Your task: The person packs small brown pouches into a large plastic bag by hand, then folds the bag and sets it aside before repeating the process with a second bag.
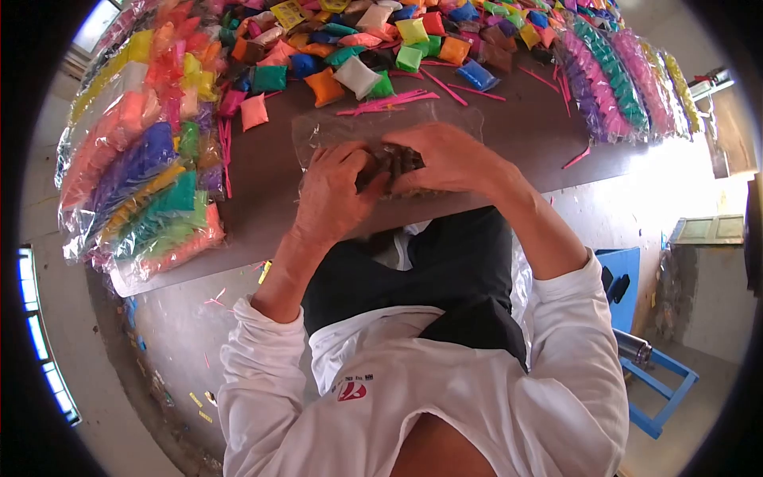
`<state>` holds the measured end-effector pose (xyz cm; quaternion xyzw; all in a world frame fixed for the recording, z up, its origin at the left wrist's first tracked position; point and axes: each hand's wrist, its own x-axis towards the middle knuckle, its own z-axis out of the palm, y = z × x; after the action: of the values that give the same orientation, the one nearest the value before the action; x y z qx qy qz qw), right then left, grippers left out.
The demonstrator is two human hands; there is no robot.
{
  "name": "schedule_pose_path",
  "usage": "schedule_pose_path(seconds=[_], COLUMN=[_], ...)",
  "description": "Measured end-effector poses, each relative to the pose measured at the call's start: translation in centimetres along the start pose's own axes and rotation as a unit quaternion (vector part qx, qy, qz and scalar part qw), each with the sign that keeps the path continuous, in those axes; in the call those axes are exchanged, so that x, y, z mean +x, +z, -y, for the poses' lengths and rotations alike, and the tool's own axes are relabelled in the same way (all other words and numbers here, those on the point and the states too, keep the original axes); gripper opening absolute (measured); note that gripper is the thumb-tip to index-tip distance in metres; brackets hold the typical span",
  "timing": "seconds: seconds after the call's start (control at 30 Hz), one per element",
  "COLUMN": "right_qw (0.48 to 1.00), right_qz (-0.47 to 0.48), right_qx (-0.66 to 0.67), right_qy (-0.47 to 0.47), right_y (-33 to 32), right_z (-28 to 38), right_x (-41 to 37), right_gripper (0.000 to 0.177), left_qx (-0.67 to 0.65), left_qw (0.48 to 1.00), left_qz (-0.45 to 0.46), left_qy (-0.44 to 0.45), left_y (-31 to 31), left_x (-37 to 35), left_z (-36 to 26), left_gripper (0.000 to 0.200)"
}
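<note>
Close to the table's near edge, a clear plastic bag (455,119) lies flat under both hands. Dark brown packets (395,161) are bunched together between my palms, over the bag. My left hand (338,176) curls round the left side of the bunch, thumb toward me. From the other side, my right hand (447,159) closes over it with bent fingers, slightly blurred. The fingers partly hide the packets.
Loose packets in many colours (358,75) are heaped along the back of the brown table (524,119). Filled clear bags (143,175) are stacked at left, with more filled bags (616,79) at right. Pink strips (389,102) lie behind the hands. A blue stool (660,389) stands on the floor.
</note>
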<state>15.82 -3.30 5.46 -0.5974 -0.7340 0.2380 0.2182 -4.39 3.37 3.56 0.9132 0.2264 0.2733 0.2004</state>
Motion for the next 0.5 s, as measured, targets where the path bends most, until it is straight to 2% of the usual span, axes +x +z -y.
schedule_pose_path(seconds=[0.17,0.27,0.37,0.47,0.5], right_qw=[0.987,0.979,0.953,0.969,0.969], right_qz=[-0.156,-0.203,-0.250,-0.054,-0.043], right_qx=[-0.004,-0.011,-0.160,-0.235,-0.240], right_qy=[-0.037,0.026,-0.057,0.058,0.048], right_y=[-0.3,-1.6,-1.0,-1.3,-1.0], right_z=[-1.1,-0.3,-1.5,-1.5,-2.3], right_x=[-0.6,0.3,2.1,3.7,4.1], right_gripper=[0.052,0.050,0.044,0.039,0.037], left_qx=[-0.012,-0.013,-0.009,-0.010,-0.011], left_qw=[1.000,1.000,1.000,1.000,1.000], left_qz=[-0.004,-0.010,-0.024,-0.028,-0.028], left_qy=[-0.004,0.002,0.011,0.006,0.002], left_y=[0.3,0.5,0.7,0.8,0.7], left_x=[-0.2,-0.2,-0.1,-0.1,-0.1], left_z=[0.2,0.5,0.4,0.3,0.2], left_gripper=[0.016,0.016,0.015,0.014,0.014])
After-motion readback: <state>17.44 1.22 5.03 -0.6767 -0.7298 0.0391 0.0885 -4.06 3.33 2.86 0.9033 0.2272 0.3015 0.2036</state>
